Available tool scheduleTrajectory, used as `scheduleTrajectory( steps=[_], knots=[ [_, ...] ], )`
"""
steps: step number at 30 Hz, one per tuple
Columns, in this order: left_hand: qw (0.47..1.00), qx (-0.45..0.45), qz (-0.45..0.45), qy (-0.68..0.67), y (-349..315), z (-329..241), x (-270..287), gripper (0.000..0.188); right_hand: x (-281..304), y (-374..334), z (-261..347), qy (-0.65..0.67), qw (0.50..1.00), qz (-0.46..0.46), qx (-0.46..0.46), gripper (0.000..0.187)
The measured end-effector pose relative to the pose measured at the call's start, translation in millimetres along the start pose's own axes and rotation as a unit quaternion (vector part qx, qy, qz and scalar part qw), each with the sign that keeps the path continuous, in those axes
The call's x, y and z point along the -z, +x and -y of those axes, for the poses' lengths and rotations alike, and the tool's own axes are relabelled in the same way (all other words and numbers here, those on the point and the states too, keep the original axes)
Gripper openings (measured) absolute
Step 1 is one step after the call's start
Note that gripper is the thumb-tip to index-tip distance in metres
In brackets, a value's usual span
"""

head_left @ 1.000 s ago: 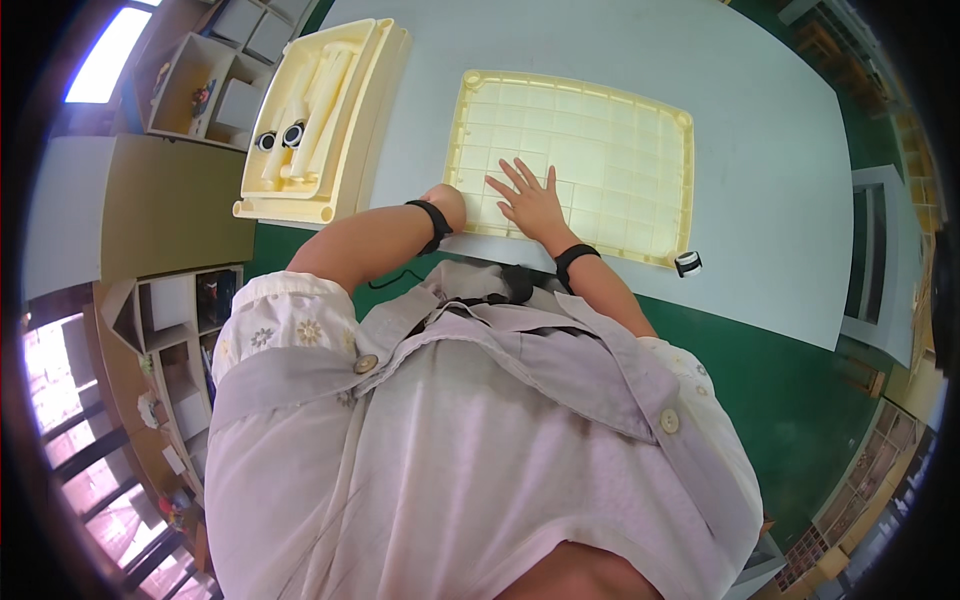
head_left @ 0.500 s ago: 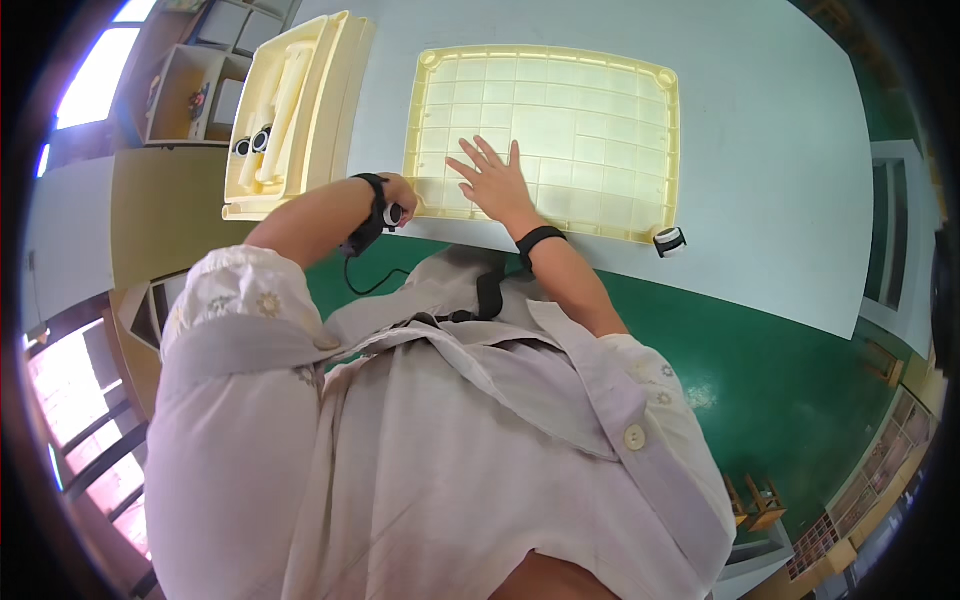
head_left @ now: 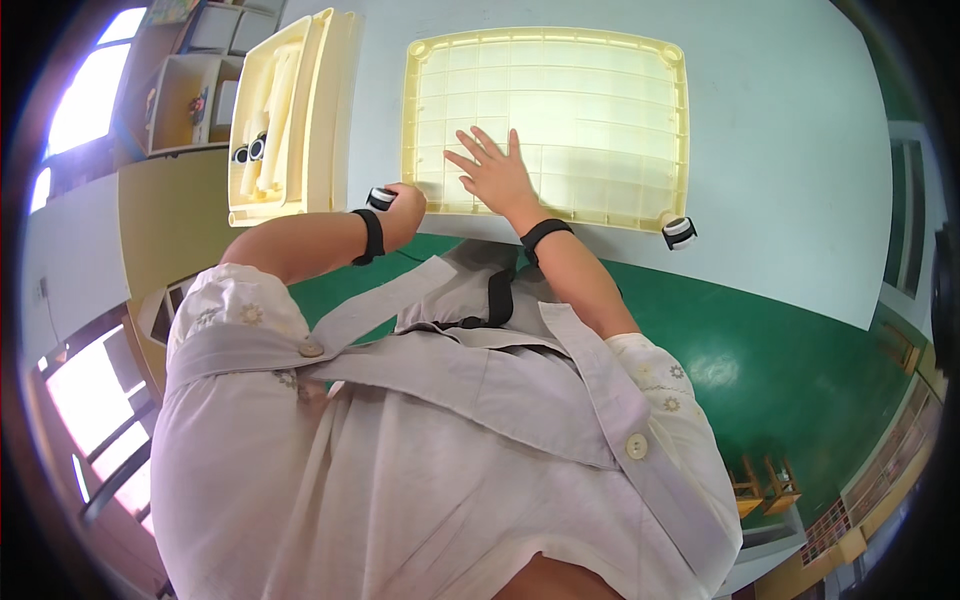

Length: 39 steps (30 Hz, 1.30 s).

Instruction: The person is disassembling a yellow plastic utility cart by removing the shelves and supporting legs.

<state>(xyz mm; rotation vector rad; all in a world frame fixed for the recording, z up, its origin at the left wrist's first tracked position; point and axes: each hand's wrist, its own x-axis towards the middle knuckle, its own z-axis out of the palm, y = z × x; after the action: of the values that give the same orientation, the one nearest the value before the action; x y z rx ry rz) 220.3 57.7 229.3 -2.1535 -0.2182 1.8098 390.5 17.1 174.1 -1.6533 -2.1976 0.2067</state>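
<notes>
A pale yellow plastic panel point(head_left: 590, 130), ribbed in a grid, lies on the table with a raised rim. My right hand point(head_left: 500, 182) rests on it, palm down and fingers spread. At the near left corner my left hand point(head_left: 404, 214) is closed round a black-and-white caster wheel point(head_left: 381, 198). The wheel pokes out left of the hand; its stem is hidden by the fingers. Another caster wheel point(head_left: 679, 233) sticks out from the panel's near right corner.
Left of the panel, a pale yellow bin point(head_left: 322, 120) holds tube-like parts point(head_left: 272, 105) and two more casters point(head_left: 258, 147). The grey-white table point(head_left: 780, 170) ends just before my body, above a green floor point(head_left: 720, 350). Small wooden stools point(head_left: 775, 490) stand at lower right.
My left hand has turned at the corner, and its caster wheel has swung up and left. The right hand stays spread on the panel. The view has shifted slightly.
</notes>
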Motion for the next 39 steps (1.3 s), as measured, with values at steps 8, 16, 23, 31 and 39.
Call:
scheduleTrajectory(
  steps=[8,16,23,31,39],
  knots=[
    [0.949,0.061,-0.045,-0.307,-1,40,17,0.01,-1,0,-3,-0.007,1.0,0.007,-0.007,0.045],
    [0.551,0.082,-0.119,-0.822,-82,151,-41,0.036,4,6,0,0.018,0.999,-0.027,0.013,0.045],
    [0.615,0.388,-0.268,-0.631,-123,261,-182,0.048,6,8,4,0.005,1.0,0.001,0.021,0.047],
    [0.696,0.389,-0.257,-0.546,-44,251,-216,0.041,10,16,4,-0.033,0.998,0.041,0.018,0.05],
    [0.722,0.047,-0.555,-0.411,-29,148,-23,0.047,51,39,-11,0.285,0.958,-0.022,-0.029,0.033]
  ],
)
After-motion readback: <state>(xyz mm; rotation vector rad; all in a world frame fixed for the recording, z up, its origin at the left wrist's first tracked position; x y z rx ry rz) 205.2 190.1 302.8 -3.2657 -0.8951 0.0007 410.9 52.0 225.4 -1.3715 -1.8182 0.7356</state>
